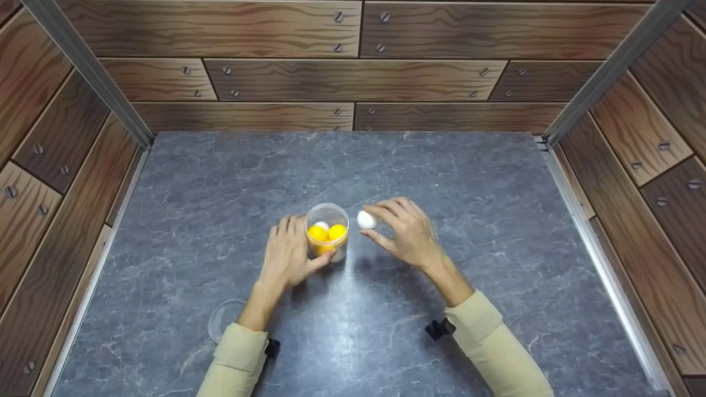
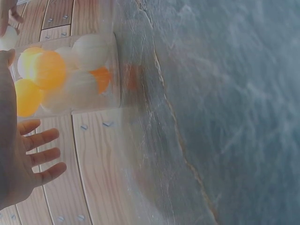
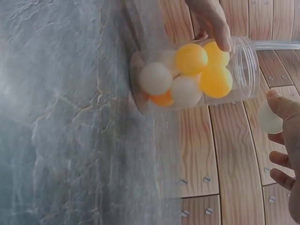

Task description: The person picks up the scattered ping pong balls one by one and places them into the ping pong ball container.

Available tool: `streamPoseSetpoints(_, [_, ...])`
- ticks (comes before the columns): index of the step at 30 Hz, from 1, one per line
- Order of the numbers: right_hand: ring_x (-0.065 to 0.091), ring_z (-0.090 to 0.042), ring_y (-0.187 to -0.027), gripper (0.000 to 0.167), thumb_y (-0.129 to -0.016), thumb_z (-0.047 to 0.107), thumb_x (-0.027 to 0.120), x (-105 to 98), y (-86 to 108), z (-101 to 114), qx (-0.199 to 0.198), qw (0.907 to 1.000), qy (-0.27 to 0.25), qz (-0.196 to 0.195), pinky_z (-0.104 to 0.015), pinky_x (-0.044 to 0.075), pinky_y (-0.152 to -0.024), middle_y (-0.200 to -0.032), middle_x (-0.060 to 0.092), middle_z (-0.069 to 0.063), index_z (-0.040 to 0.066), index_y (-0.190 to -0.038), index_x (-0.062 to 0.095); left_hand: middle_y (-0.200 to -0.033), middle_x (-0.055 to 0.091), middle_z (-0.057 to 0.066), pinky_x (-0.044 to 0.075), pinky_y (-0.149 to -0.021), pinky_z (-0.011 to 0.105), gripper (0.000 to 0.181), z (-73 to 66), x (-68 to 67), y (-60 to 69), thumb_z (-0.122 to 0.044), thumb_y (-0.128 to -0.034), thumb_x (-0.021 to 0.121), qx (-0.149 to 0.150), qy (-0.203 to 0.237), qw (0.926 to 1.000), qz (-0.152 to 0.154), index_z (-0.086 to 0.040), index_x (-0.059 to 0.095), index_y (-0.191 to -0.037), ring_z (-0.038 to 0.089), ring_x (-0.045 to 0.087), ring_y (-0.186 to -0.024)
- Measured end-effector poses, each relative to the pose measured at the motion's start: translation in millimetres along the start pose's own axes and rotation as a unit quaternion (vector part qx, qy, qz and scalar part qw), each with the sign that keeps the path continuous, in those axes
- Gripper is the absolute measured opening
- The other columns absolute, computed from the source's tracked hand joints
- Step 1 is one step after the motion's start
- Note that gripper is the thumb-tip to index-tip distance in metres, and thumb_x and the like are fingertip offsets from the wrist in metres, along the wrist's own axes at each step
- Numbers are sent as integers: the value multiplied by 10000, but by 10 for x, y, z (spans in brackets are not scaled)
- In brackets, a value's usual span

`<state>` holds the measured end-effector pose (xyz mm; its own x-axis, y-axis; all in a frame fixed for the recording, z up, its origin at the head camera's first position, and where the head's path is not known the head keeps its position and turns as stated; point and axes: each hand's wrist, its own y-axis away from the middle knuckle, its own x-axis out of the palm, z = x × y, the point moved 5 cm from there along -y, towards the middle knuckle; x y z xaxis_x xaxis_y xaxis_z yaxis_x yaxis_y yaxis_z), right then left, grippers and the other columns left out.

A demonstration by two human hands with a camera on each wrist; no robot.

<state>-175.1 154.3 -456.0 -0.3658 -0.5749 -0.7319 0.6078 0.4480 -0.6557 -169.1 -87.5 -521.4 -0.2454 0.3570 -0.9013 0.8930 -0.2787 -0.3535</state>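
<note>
A clear plastic jar [image 1: 340,255] stands upright and uncovered on the table, with several yellow, orange and white ping-pong balls inside. My left hand [image 1: 288,251] holds it from the left, thumb across the near side and fingers along the far left. In the left wrist view, the fingers of the left hand [image 2: 23,159] look spread beside the jar wall. To the right of the jar, my right hand [image 1: 405,229] pinches a white ping-pong ball [image 1: 365,219] between thumb and fingertips. That ball [image 3: 269,118] is outside the jar, near its mouth, in the right wrist view.
A clear round lid [image 1: 217,321] lies on the table beside the left forearm, partly covered by it. The grey marbled tabletop [image 1: 353,165] is bordered by wood-patterned walls [image 1: 287,80] at the back and both sides.
</note>
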Motion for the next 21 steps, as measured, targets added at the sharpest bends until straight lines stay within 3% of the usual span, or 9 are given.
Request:
streamPoseSetpoints(12, [695, -219, -1018, 460, -843, 399, 875, 70, -181, 175, -408, 9990, -108, -165, -363, 582, -883, -1105, 781, -18, 161, -1224, 775, -1291, 647, 211, 528, -955, 531, 952, -1, 2, -1, -768, -840, 599, 43, 7, 10000, 5, 16, 532, -1375, 394, 607, -1222])
streamPoseSetpoints(21, [684, -191, -1011, 432, -865, 379, 860, 176, -309, 277, -432, 9978, -498, 5, -354, 584, -894, -1101, 778, -4, 151, -1222, 775, -1269, 653, 212, 537, -940, 540, 935, -8, -6, 6, -756, -843, 604, 105, 13, 9999, -111, 19, 543, -1362, 398, 615, -1214])
